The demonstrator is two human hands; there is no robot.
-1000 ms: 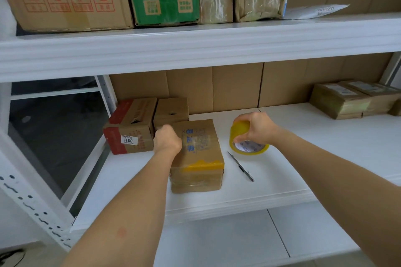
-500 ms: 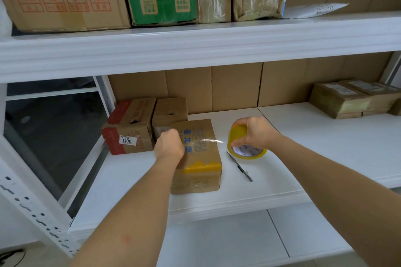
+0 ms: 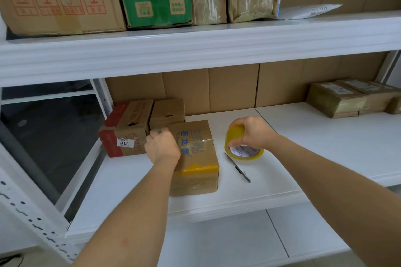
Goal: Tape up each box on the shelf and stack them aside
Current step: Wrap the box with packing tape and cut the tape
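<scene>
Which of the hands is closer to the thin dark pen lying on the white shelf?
Right. The right hand grips the yellow tape roll just above the thin dark pen; the left hand presses the brown cardboard box, farther off.

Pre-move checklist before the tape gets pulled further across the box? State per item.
1. Left hand pinning the box: ok, it presses on the box's top left edge.
2. Right hand has the tape roll: ok, grip closed over the roll, right of the box.
3. Tape strip attached to the box: ok, a clear strip runs across the top to the right edge.
4. Strip taut between box and roll: cannot tell, the clear film is hard to see there.
5. Cutter within reach: ok, it lies on the shelf between box and roll.
6. Box flaps closed: ok, the top looks flat.
</scene>
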